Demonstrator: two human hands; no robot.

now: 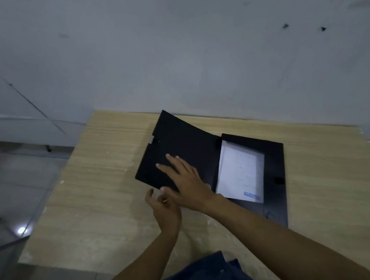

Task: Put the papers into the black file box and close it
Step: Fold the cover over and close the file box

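Papers (241, 170) lie inside flat black file box (273, 154), lid (175, 145) raised.

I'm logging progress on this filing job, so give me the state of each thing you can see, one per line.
File box: open, lying flat on the table.
Lid: partly raised, tilted over the box's left side.
Papers: inside the box, lying flat, partly uncovered.
Right hand: fingers spread, palm flat on the lid.
Left hand: fingers loosely curled, empty, at the lid's near edge.
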